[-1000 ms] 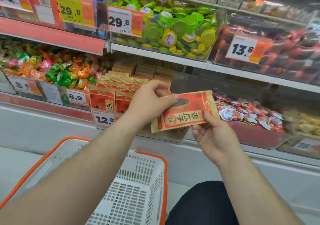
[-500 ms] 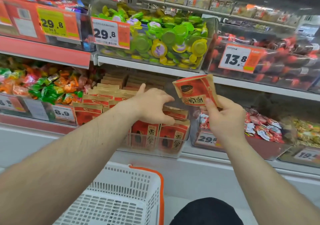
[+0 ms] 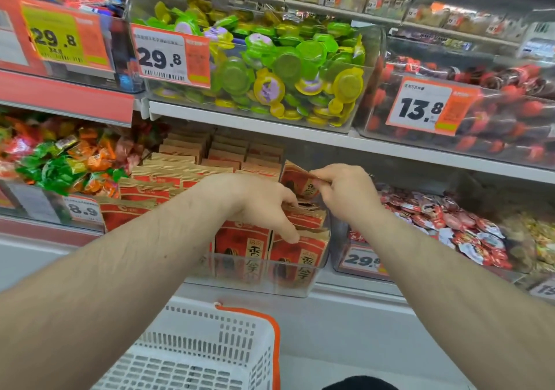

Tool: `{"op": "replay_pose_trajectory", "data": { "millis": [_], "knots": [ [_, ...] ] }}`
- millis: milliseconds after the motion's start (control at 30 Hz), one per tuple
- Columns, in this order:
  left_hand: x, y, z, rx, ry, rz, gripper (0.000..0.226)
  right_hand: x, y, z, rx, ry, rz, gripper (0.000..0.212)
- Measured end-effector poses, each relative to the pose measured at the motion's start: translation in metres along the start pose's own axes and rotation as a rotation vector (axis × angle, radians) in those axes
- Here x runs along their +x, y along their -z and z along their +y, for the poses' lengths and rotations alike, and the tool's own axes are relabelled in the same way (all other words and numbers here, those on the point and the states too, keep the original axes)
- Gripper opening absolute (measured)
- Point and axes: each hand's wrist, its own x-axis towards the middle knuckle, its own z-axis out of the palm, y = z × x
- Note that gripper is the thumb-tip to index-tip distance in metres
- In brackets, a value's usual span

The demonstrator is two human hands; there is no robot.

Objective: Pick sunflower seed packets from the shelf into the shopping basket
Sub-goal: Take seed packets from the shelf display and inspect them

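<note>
right hand (image 3: 345, 193) pinches seed packet (image 3: 295, 179) | left hand (image 3: 258, 203) fingers curled on bin packets (image 3: 300, 248) | green sweets bin (image 3: 270, 68) above | basket (image 3: 210, 347) near, below

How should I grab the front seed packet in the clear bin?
Probably pinch the brown top edge of the front seed packet from above. It stands upright with the clear bin wall covering its lower face, so only the top is free.

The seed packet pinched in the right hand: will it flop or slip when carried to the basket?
The seed packet looks like flat kraft paper, so probably light and semi-stiff; held by one edge in the right hand, it may bend a little. Its matte surface suggests a pinch grip should hold.
</note>
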Motion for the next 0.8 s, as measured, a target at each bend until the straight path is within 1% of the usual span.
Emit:
{"op": "replay_pose_trajectory", "data": {
  "millis": [100, 167, 200, 267, 367, 533, 567, 667, 733, 800],
  "knots": [
    [0.001, 0.006, 0.001, 0.042, -0.007, -0.015, 0.074, 0.019, -0.005, 0.002, -0.132, -0.054, -0.116, 0.027],
    [0.003, 0.008, 0.001, 0.066, -0.009, -0.027, 0.076, 0.031, -0.008, 0.004, -0.169, -0.115, -0.180, 0.024],
    [0.004, 0.009, 0.001, 0.068, -0.010, -0.033, 0.077, 0.036, -0.008, 0.004, -0.178, -0.155, -0.189, 0.022],
    [0.006, 0.011, -0.001, 0.052, -0.014, -0.050, 0.076, 0.049, -0.009, 0.004, -0.201, -0.231, -0.161, 0.025],
    [0.008, 0.012, -0.004, 0.013, -0.026, -0.056, 0.076, 0.064, -0.015, 0.000, -0.167, -0.282, -0.150, 0.030],
    [0.009, 0.007, -0.008, -0.012, -0.029, -0.032, 0.074, 0.079, -0.025, -0.005, -0.142, -0.235, -0.212, 0.034],
    [0.008, 0.006, -0.007, -0.016, -0.030, -0.024, 0.074, 0.080, -0.026, -0.006, -0.157, -0.214, -0.245, 0.035],
    [0.004, 0.005, -0.006, -0.034, -0.031, 0.000, 0.070, 0.082, -0.031, -0.008, -0.225, -0.156, -0.437, 0.030],
    [0.002, 0.003, -0.006, -0.048, -0.033, 0.010, 0.069, 0.084, -0.035, -0.008, -0.215, -0.137, -0.544, 0.039],
    [0.001, 0.001, -0.008, -0.073, -0.035, 0.016, 0.069, 0.085, -0.034, -0.009, -0.200, -0.141, -0.598, 0.053]
  ]
}}
